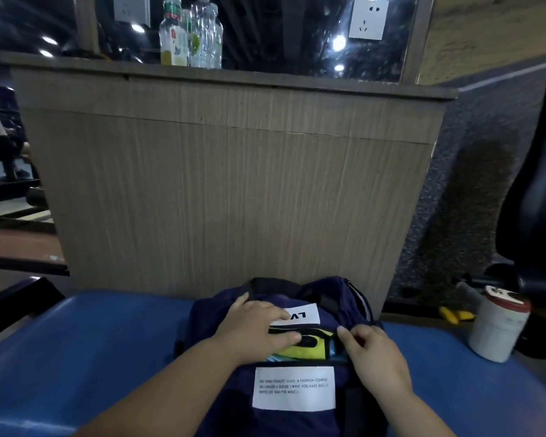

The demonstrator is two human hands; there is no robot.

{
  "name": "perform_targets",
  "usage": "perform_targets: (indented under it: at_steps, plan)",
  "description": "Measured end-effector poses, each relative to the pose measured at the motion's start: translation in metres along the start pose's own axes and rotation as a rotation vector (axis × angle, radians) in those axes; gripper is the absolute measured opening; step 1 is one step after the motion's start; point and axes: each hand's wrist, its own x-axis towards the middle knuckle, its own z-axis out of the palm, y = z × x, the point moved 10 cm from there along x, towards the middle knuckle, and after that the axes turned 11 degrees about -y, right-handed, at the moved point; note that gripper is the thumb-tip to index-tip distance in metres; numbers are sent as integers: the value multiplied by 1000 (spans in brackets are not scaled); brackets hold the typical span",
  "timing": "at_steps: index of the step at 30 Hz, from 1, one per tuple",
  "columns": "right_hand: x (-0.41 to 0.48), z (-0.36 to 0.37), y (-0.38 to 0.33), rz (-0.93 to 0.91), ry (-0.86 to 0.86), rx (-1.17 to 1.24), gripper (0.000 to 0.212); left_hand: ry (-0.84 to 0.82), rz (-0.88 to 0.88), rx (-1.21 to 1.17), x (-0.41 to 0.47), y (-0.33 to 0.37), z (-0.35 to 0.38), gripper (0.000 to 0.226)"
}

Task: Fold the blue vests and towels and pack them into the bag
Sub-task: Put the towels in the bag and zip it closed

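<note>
So the bag [297,424] sits at the near edge of the blue counter [92,342], roughly mid-width, and its opening runs left to right across the top. Some yellow-green fabric [309,348] shows in the gap, plus a sliver of teal. I can't tell which is vest and which is towel.

The left hand [252,326] lies flat over the left half of the slot, with straight fingers [284,337] pressing the contents down. The right hand [372,351] is at the slot's right end, pinching the bag's edge. It's probably on the zip pull, but that's hidden.

My guess is that closing comes next. If so, the pull would travel leftward along the slot, straight at the left hand, which would have to slide out first.
</note>
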Motion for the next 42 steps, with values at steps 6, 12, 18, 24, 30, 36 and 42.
perform_targets:
  at_steps: [6, 12, 18, 24, 30, 36, 42]
  plan:
    - [0, -8, 12, -80, 64, 218, 23, 110, 83, -40, 22, 45, 13, 61]
    - [9, -20, 59, -41, 126, 299, 16, -7, 236, 133, 64, 131, 42, 83]
    - [38, -28, 111, -37, 4, 309, 15, -195, 240, -61, 123, 202, 85, 44]
    - [45, -71, 213, 274, 183, 377, 33, -337, 169, -293, 183, 230, 147, 80]
    - [54, -102, 308, 460, 363, 510, 64, -487, 124, -568, 221, 268, 203, 55]
    - [81, -109, 347, 428, 360, 588, 92, -530, 88, -921, 263, 324, 239, 59]
    - [112, -103, 356, 257, 290, 741, 108, -473, 45, -1111, 305, 351, 259, 89]
